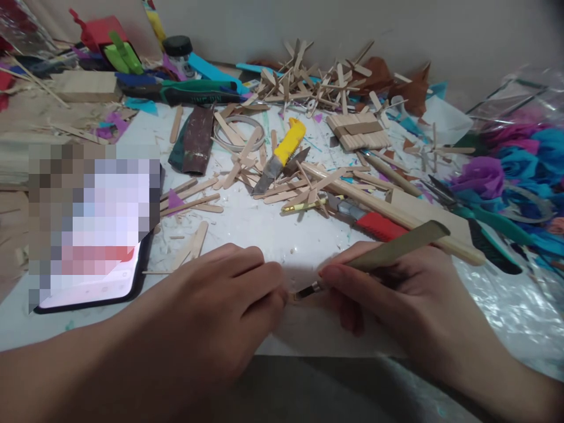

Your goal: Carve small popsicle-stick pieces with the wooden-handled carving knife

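My right hand is closed round an olive-handled craft knife, held like a pen with its metal tip pointing left. The blade tip meets the fingertips of my left hand, which is curled and pinched on something small that I cannot make out. Both hands rest low on the white table, near its front edge.
A phone lies to the left. Loose popsicle sticks, a yellow utility knife, a red-handled tool, a stick bundle, green-handled pliers and paper flowers crowd the back and right.
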{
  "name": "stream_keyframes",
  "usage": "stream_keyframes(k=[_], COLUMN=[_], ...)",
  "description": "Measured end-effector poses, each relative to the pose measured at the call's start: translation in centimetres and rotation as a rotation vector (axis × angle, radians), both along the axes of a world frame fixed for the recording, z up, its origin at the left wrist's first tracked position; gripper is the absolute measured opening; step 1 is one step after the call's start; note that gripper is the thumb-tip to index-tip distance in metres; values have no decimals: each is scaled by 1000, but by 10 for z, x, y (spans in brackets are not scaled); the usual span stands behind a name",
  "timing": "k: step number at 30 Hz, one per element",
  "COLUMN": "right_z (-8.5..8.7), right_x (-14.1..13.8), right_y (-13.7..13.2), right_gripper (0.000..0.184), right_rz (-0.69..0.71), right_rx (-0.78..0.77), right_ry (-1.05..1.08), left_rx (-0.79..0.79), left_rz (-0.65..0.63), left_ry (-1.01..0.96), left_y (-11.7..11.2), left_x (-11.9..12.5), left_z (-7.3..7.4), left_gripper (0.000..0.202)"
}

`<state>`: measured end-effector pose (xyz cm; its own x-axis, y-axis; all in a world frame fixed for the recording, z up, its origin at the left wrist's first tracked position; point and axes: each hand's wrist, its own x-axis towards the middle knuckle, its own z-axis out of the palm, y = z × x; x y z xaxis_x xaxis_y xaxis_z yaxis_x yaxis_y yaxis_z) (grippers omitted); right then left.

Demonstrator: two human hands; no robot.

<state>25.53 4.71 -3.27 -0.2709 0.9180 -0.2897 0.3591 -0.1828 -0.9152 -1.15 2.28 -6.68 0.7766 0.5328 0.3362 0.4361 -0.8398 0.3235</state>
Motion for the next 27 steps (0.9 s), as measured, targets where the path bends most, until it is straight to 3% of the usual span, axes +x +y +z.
stream_keyframes(k=[4, 8, 15, 21, 27], right_z=[-4, -9, -5, -3, 10], right_x=[1, 8, 14, 16, 20], right_y=[-1, -3, -6, -4, 0], right_gripper=[51, 38, 31, 27, 18], right_rz=[-5, -54, 15, 69, 277], right_rx=[-24, 21, 25, -7, 144], right_ry=[29, 134, 85, 30, -93], left_rx=[28, -5, -11, -13, -25], left_rz=[3, -10, 24, 50, 60], left_ry=[-19, -9, -5, 26, 16], left_y=[2, 3, 1, 10, 12], left_x=[1, 3, 2, 8, 12], left_z=[2, 4, 4, 6, 3], left_gripper=[22, 18, 21, 11, 16])
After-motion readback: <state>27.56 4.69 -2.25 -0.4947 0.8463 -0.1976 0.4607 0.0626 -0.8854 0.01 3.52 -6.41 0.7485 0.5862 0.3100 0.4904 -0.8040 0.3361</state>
